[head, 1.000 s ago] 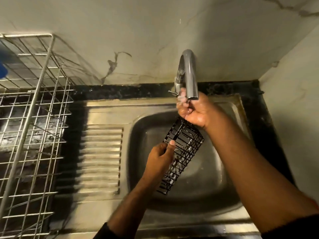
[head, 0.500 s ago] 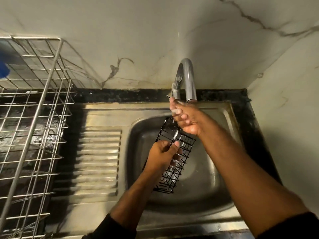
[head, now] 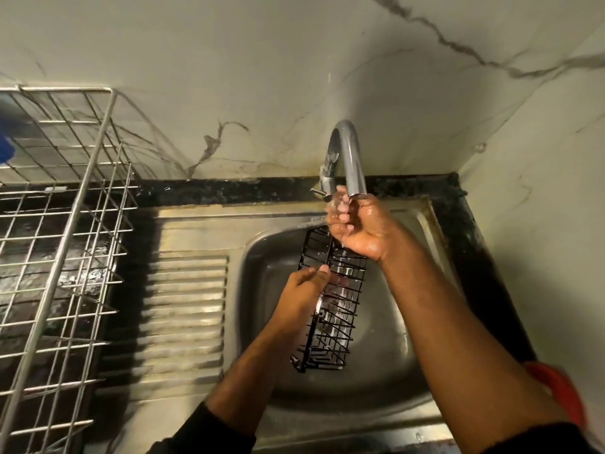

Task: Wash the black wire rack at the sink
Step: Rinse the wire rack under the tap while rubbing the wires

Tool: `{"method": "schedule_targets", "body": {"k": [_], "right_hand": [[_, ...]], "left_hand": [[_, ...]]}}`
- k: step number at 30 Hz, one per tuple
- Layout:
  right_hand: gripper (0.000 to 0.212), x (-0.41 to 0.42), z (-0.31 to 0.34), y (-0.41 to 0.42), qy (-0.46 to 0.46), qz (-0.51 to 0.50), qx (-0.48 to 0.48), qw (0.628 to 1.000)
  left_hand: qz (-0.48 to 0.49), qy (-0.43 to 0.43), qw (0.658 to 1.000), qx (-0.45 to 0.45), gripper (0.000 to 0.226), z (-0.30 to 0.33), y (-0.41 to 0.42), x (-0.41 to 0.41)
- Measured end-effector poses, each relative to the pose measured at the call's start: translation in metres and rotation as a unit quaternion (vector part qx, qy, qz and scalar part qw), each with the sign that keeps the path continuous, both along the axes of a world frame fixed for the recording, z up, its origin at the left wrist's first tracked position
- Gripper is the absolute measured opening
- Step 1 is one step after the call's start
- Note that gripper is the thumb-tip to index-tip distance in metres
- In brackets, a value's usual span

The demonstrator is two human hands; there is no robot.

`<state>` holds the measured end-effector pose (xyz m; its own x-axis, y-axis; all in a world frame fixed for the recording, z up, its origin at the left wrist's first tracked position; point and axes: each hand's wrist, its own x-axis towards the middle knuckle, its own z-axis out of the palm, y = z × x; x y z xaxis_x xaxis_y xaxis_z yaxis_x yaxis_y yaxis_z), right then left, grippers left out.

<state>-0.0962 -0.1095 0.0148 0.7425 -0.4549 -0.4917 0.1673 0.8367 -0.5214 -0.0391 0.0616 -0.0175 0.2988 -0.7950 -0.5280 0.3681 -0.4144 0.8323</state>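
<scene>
The black wire rack (head: 340, 309), a long narrow basket, hangs over the steel sink basin (head: 386, 348) with its top end under the curved grey tap (head: 352, 158). My left hand (head: 304, 290) grips the rack's left edge about a third of the way down. My right hand (head: 358, 226) is wet and closed around the rack's top end, right below the tap's spout. Water runs over its fingers. The rack's top edge is hidden behind that hand.
A ribbed steel drainboard (head: 186, 309) lies left of the basin. A tall silver wire dish rack (head: 55, 244) fills the left side, with something blue (head: 5, 149) at its far edge. Marble-patterned walls close in behind and on the right.
The rack has swung from a slant to nearly straight up and down. My left hand slid up its left edge. My right hand stays at the top under the spout.
</scene>
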Motion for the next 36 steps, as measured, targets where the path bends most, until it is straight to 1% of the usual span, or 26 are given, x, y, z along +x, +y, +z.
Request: {"method": "schedule_targets", "body": {"k": [1, 2, 4, 5, 6, 7, 9, 11, 12, 13, 17, 19, 21, 22, 24, 25, 27, 30, 33, 36], "right_hand": [[0.029, -0.003, 0.004, 0.001, 0.018, 0.000, -0.028, 0.999], [0.026, -0.006, 0.007, 0.001, 0.053, 0.006, -0.079, 0.995], [0.023, -0.014, 0.013, 0.008, 0.123, 0.037, -0.201, 0.971], [0.022, -0.015, 0.016, 0.013, 0.130, 0.040, -0.232, 0.963], [0.022, -0.015, 0.017, 0.015, 0.124, 0.027, -0.231, 0.965], [0.023, -0.012, 0.021, 0.018, 0.113, 0.000, -0.197, 0.974], [0.027, -0.004, 0.027, 0.017, 0.099, -0.092, -0.075, 0.988], [0.034, 0.005, 0.030, 0.019, 0.086, -0.171, 0.040, 0.981], [0.038, 0.007, 0.030, 0.020, 0.077, -0.191, 0.071, 0.976], [0.040, 0.008, 0.031, 0.021, 0.069, -0.194, 0.080, 0.975], [0.029, 0.006, 0.032, 0.025, 0.080, -0.126, 0.024, 0.988], [0.027, 0.002, 0.030, 0.028, 0.106, -0.076, -0.063, 0.989], [0.026, -0.008, 0.028, 0.032, 0.124, -0.004, -0.186, 0.975], [0.026, -0.013, 0.024, 0.033, 0.125, 0.013, -0.233, 0.964], [0.026, -0.028, 0.022, 0.035, 0.126, -0.007, -0.290, 0.949], [0.025, -0.034, 0.020, 0.033, 0.128, -0.025, -0.301, 0.945], [0.024, -0.042, 0.019, 0.031, 0.137, -0.015, -0.317, 0.939], [0.026, -0.040, 0.020, 0.026, 0.131, -0.034, -0.271, 0.953], [0.026, -0.035, 0.029, 0.020, 0.146, 0.013, -0.277, 0.950], [0.026, -0.028, 0.036, 0.016, 0.142, -0.037, -0.250, 0.957]], "left_hand": [[0.005, -0.014, 1.000, 0.001, 0.033, -0.001, 0.001, 0.000], [0.012, -0.017, 1.000, 0.001, 0.033, -0.002, 0.001, -0.001], [0.026, -0.015, 1.000, 0.000, 0.033, -0.006, 0.002, -0.004], [0.032, -0.021, 0.999, -0.001, 0.034, -0.007, 0.001, -0.004], [0.039, -0.027, 0.999, 0.001, 0.034, -0.005, -0.001, -0.005], [0.048, -0.031, 0.998, 0.002, 0.033, -0.004, -0.002, -0.006], [0.062, -0.039, 0.997, -0.005, 0.030, 0.001, -0.005, -0.009], [0.069, -0.044, 0.997, -0.007, 0.032, 0.004, -0.005, -0.009], [0.075, -0.046, 0.996, -0.008, 0.031, 0.005, -0.004, -0.008], [0.080, -0.049, 0.996, -0.010, 0.031, 0.005, -0.004, -0.007], [0.092, -0.049, 0.994, -0.018, 0.029, 0.005, -0.001, -0.003], [0.107, -0.034, 0.993, -0.022, 0.029, 0.005, 0.000, -0.003], [0.119, -0.014, 0.993, -0.024, 0.028, 0.007, -0.001, -0.004], [0.119, -0.014, 0.992, -0.029, 0.028, 0.008, -0.002, -0.004], [0.124, -0.017, 0.991, -0.045, 0.028, 0.008, -0.001, -0.009], [0.120, -0.019, 0.991, -0.047, 0.029, 0.008, -0.002, -0.010], [0.114, -0.022, 0.992, -0.047, 0.029, 0.006, -0.002, -0.010], [0.109, -0.031, 0.992, -0.048, 0.028, 0.004, -0.001, -0.008], [0.104, -0.023, 0.993, -0.044, 0.028, -0.003, -0.002, -0.012], [0.111, -0.034, 0.992, -0.042, 0.031, -0.014, -0.005, -0.013]]}}
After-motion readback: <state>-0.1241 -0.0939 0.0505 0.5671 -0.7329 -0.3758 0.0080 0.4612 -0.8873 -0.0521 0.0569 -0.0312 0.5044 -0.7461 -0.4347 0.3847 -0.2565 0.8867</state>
